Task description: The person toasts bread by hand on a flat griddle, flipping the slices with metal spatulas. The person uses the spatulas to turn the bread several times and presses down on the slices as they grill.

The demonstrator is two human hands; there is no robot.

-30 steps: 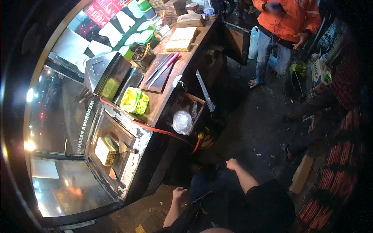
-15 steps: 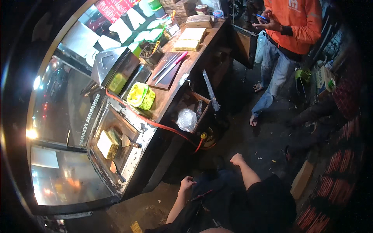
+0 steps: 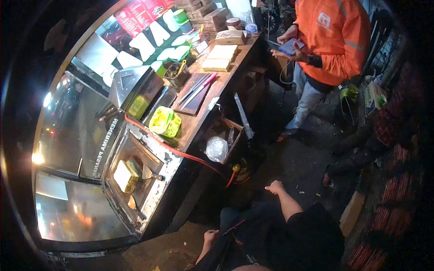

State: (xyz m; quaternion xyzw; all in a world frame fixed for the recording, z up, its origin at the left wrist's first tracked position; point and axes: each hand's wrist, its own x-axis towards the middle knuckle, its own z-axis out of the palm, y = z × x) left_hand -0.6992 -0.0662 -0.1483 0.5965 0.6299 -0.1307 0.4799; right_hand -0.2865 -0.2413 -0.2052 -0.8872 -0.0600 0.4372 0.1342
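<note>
My left hand (image 3: 210, 236) hangs low at my left side, beside my dark clothing, its fingers curled closed with nothing seen in them. My right hand (image 3: 273, 187) is higher and out in front, loosely closed, with nothing visible in it. Left of both stands a stall counter with a griddle (image 3: 142, 152), on which lie a pale bread block (image 3: 124, 176) and two scrapers (image 3: 151, 174). Along the wooden top (image 3: 190, 126) are a yellow-green tub (image 3: 165, 122), a steel box (image 3: 131, 88), two knives (image 3: 199, 90) on a board and sliced bread (image 3: 219, 57).
A person in an orange jacket (image 3: 330, 40) stands front right, holding a phone (image 3: 290, 46). Another person's legs (image 3: 350, 147) are at the right. A red hose (image 3: 181, 152) runs to a gas cylinder (image 3: 239, 167). Below the counter top is an open drawer (image 3: 226, 140) holding a foil-wrapped bundle.
The person in orange has stepped nearer the counter and turned, lowering the phone. My left hand has dropped lower and back; my right hand has shifted slightly.
</note>
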